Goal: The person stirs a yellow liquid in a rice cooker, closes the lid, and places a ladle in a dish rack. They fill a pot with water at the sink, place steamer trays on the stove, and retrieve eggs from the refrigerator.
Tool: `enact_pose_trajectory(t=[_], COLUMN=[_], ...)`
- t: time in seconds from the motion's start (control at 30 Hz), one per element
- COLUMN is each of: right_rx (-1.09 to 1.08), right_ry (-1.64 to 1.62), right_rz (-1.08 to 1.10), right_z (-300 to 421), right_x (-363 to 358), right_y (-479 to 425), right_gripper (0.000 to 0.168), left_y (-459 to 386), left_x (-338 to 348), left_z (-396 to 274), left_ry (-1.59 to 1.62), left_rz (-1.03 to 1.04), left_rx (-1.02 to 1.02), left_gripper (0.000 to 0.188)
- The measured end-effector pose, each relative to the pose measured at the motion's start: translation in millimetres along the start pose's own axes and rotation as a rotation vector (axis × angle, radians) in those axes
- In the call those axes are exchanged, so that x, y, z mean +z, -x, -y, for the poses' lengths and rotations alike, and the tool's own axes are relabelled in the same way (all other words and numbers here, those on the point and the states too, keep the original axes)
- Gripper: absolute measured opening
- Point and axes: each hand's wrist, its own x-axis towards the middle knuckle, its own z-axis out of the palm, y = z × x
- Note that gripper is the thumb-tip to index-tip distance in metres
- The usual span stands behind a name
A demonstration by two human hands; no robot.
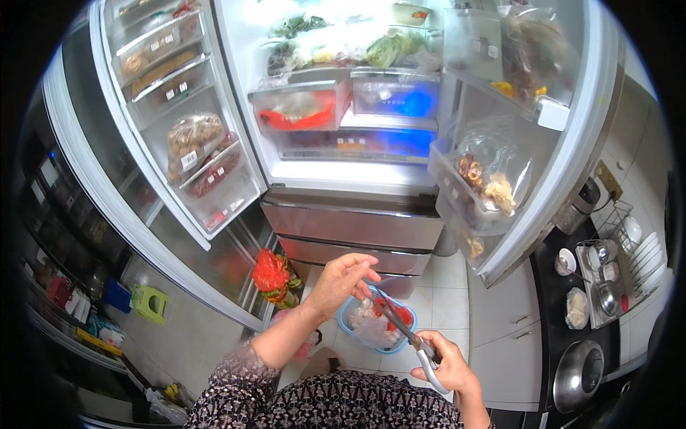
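Note:
My right hand (449,360) grips a pair of scissors (407,333) by its grey handles. The dark blades point up and away to the left, slightly parted. My left hand (345,284) is raised near the blade tips with its fingers curled; whether something thin and clear is between them is hard to tell. Below both hands, a light-blue plastic basket (347,328) stands on the tiled floor. A clear plastic bag with pale contents (370,324) and a red bag or netting (403,316) lie in it, partly hidden by the scissors.
A refrigerator (353,220) stands ahead, both upper doors open, with one clear drawer (293,111) pulled partly out. Left of the basket is a red plastic bag (270,270). A dark counter (557,327) at right holds a dish rack (643,268) and a metal basin (564,382).

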Motion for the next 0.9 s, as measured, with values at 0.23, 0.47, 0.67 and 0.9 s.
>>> enact_pose_trajectory(t=[0.23, 0.47, 0.67, 0.9], right_rx=[-0.063, -0.218, -0.173, -0.245], right_ry=[-0.031, -0.252, -0.114, 0.004], right_rz=[-0.097, -0.168, -0.151, -0.255], right_z=[27, 41, 47, 89], right_x=[-18, -14, -6, -14], right_y=[-16, -74, -136, -222], right_gripper=[0.056, 0.052, 0.052, 0.053], left_y=[-23, -53, -107, -259], left_x=[-8, -41, -107, -235], left_z=[-9, -50, -114, -207], left_ry=[0.070, 0.053, -0.149, -0.738], left_rz=[-0.057, -0.163, -0.355, -0.730], left_rx=[-0.023, 0.141, 0.260, 0.618], left_gripper=[0.026, 0.027, 0.029, 0.021])
